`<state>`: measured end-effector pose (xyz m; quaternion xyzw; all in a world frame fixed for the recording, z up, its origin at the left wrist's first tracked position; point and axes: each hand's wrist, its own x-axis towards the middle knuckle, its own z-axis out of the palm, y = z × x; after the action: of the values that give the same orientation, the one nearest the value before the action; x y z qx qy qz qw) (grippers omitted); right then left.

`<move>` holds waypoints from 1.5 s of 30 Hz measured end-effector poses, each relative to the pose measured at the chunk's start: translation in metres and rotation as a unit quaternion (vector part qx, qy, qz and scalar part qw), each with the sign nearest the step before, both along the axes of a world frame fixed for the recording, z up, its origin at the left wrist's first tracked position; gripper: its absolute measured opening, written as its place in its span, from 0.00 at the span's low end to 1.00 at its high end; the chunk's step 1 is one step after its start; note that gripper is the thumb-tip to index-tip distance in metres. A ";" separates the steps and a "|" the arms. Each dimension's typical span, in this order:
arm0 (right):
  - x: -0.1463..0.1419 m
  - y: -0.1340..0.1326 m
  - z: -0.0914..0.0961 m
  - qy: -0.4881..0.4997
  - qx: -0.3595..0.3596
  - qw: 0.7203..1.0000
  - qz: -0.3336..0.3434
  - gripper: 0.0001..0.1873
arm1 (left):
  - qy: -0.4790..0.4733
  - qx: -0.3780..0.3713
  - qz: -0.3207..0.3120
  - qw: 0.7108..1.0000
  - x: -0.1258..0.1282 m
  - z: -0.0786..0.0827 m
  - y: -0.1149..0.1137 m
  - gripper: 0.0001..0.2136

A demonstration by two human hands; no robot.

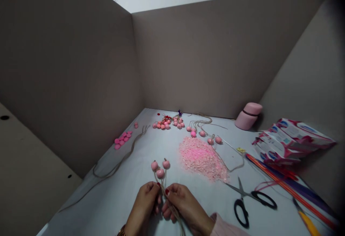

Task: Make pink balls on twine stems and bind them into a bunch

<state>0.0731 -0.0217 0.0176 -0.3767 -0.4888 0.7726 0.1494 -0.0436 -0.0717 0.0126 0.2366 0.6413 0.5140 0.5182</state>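
My left hand (147,200) and my right hand (181,203) are close together at the bottom middle of the head view. Both pinch a bundle of beige cords (162,186) between thumb and fingers. Three pink round beads (160,173) hang on the far ends of these cords and lie on the white table just beyond my fingertips. The cords' other ends trail down past my right palm toward the lower edge. To the right, a heap of tiny pink beads (201,157) is spread on the table. Open black-handled scissors (242,194) lie right of my right hand.
Loose beige cord (126,157) and bright pink discs (122,140) lie on the left. Bead clusters (163,124) sit at the back. A pink flask (248,116), packets (291,140), coloured strips (289,185) and a yellow cutter (307,221) are on the right. Grey panels (215,59) enclose the table.
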 end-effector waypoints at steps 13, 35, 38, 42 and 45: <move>-0.017 0.004 0.003 -0.002 0.017 1.000 -0.006 0.13 | -0.010 -0.013 0.003 1.000 -0.002 0.007 -0.002 0.12; -0.023 0.010 0.011 0.048 -0.183 0.981 -0.043 0.03 | -0.253 -0.031 0.086 0.963 -0.002 0.033 -0.020 0.11; -0.025 0.008 0.014 0.061 -0.241 0.968 -0.008 0.08 | -0.243 -0.007 0.083 0.967 0.001 0.029 -0.021 0.08; -0.029 0.006 0.018 0.068 -0.276 0.958 0.016 0.14 | -0.207 0.036 0.063 0.976 0.003 0.018 -0.022 0.07; -0.032 0.004 0.017 0.073 -0.280 0.957 0.019 0.11 | -0.175 0.063 0.035 0.982 0.003 0.012 -0.024 0.12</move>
<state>0.0410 -0.0173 0.0345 -0.3366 -0.2479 0.9066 0.0582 -0.0404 -0.0957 0.0245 0.1526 0.5150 0.6049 0.5878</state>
